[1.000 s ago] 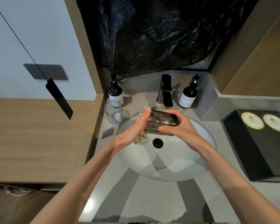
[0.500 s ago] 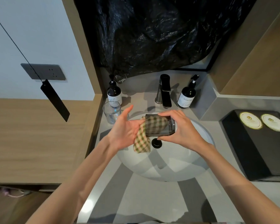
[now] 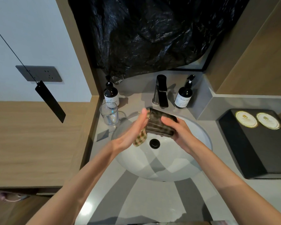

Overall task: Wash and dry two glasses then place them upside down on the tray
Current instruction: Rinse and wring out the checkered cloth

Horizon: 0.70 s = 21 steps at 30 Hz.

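Observation:
Over the white sink basin (image 3: pixel 167 163) my right hand (image 3: pixel 177 132) grips a dark smoked glass (image 3: pixel 159 124) lying on its side. A checked green and beige cloth (image 3: pixel 140 138) is stuffed into the glass and hangs out below its left end. My left hand (image 3: pixel 133 132) presses flat against that end and the cloth, fingers straight. A second, clear glass (image 3: pixel 109 113) stands upright on the grey counter left of the basin. The black tray (image 3: pixel 243 143) lies on the counter at the right.
A black faucet (image 3: pixel 161 93) stands behind the basin between two dark pump bottles (image 3: pixel 111 95) (image 3: pixel 184 96). Two round gold-edged coasters (image 3: pixel 256 120) sit on the tray's far end. A black drain (image 3: pixel 154 143) lies in the basin. A black plastic sheet (image 3: pixel 144 33) covers the mirror.
My left hand has closed back flat against the glass's open end, pushing the cloth in. The glass has tilted slightly and moved a little toward the faucet.

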Motion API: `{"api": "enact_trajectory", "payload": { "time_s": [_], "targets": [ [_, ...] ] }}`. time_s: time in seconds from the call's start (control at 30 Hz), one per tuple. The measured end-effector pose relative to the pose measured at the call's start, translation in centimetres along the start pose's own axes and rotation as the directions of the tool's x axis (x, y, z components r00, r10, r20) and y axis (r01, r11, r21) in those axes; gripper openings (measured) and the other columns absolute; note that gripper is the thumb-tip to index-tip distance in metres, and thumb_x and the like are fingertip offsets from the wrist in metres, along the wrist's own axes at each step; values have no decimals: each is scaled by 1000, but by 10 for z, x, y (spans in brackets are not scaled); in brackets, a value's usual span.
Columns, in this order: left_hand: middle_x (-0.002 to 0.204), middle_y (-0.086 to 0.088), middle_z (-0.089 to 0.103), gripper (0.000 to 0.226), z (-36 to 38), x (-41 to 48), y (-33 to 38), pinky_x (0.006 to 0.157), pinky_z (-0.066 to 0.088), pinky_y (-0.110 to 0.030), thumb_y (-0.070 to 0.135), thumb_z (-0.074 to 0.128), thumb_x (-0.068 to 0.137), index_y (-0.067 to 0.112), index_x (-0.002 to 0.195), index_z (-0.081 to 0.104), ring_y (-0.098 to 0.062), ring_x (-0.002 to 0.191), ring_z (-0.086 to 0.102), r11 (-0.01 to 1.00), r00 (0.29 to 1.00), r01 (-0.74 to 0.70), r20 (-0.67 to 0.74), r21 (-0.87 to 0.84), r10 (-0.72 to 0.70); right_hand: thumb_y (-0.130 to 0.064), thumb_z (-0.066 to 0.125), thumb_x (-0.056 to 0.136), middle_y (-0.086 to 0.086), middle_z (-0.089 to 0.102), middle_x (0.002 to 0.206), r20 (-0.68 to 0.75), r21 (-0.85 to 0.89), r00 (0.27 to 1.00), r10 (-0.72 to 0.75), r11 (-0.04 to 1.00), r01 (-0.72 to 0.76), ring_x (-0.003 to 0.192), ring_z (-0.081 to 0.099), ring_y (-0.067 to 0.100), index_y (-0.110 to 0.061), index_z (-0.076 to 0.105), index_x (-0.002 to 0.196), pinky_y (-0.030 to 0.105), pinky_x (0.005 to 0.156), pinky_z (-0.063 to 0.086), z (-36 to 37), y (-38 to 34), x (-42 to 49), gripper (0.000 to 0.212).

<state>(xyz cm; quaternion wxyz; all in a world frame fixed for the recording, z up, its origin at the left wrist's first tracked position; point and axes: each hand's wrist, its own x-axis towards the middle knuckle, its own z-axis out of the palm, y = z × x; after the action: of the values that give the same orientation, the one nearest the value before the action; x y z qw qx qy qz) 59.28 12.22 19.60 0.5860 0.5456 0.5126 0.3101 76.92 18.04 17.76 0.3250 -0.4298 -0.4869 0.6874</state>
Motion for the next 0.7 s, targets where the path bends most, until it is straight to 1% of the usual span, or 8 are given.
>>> {"api": "enact_trajectory", "payload": {
  "time_s": [0.1, 0.17, 0.23, 0.33, 0.43, 0.57, 0.63, 0.7],
  "targets": [
    [106, 39, 49, 46, 1, -11, 8, 102, 26, -15, 71, 15, 87, 50, 107, 50, 31, 93, 41, 989, 995, -80, -51, 128, 87, -42, 72, 72, 4, 69, 81, 22, 130, 970, 244, 961, -245, 71, 61, 22, -18, 70, 86, 25, 58, 53, 7, -13, -5, 28],
    [90, 31, 50, 29, 1, -12, 16, 83, 36, -2, 49, 24, 99, 41, 92, 51, 28, 76, 47, 977, 988, -99, -100, 188, 119, -49, 66, 78, 7, 71, 89, 37, 226, 925, 378, 899, -376, 73, 66, 24, -17, 70, 93, 25, 59, 55, 6, -17, -6, 35],
    [77, 22, 54, 29, 0, -8, 17, 70, 40, -11, 40, 36, 99, 29, 82, 56, 10, 72, 52, 940, 956, -217, -135, 264, 259, -52, 65, 79, 13, 71, 98, 69, 300, 910, 409, 861, -410, 81, 70, 26, -14, 69, 102, 25, 59, 56, 5, -20, -8, 45],
    [67, 12, 49, 29, -2, 3, -4, 63, 37, -25, 38, 50, 95, 20, 73, 54, -8, 65, 44, 910, 893, -319, -239, 265, 382, -53, 64, 80, 13, 72, 102, 87, 342, 915, 394, 851, -399, 88, 71, 25, -13, 69, 106, 25, 62, 56, 5, -22, -8, 48],
    [85, -16, 63, 24, 2, 6, -14, 74, 46, -37, 24, 53, 95, 4, 89, 64, -23, 77, 55, 922, 824, -356, -414, 154, 387, -52, 69, 77, 11, 71, 108, 46, 343, 928, 369, 867, -362, 95, 68, 25, -15, 69, 108, 26, 65, 58, 4, -21, -6, 48],
    [99, -8, 68, 19, 9, -3, -6, 93, 47, -45, 24, 53, 94, 14, 95, 68, -27, 99, 62, 918, 703, -381, -680, -111, 209, -47, 72, 75, 3, 68, 97, -106, 259, 963, 249, 942, -215, 84, 63, 18, -17, 67, 103, 28, 68, 54, 3, -17, -3, 41],
    [110, 5, 67, 20, 17, -6, 1, 97, 47, -36, 25, 52, 94, 22, 106, 68, -15, 109, 59, 902, 687, -431, -661, -34, 304, -45, 69, 81, 0, 67, 98, -184, 110, 974, 129, 988, -110, 83, 64, 15, -16, 64, 108, 26, 66, 52, 6, -17, -3, 40],
    [129, 23, 51, 27, 28, -2, 4, 107, 34, -23, 27, 49, 96, 31, 121, 60, -1, 126, 43, 877, 676, -423, -565, 228, 473, -51, 68, 79, 1, 68, 108, -220, -11, 975, 29, 999, -32, 93, 65, 17, -18, 61, 118, 25, 62, 51, 11, -15, -1, 51]
  ]
}}
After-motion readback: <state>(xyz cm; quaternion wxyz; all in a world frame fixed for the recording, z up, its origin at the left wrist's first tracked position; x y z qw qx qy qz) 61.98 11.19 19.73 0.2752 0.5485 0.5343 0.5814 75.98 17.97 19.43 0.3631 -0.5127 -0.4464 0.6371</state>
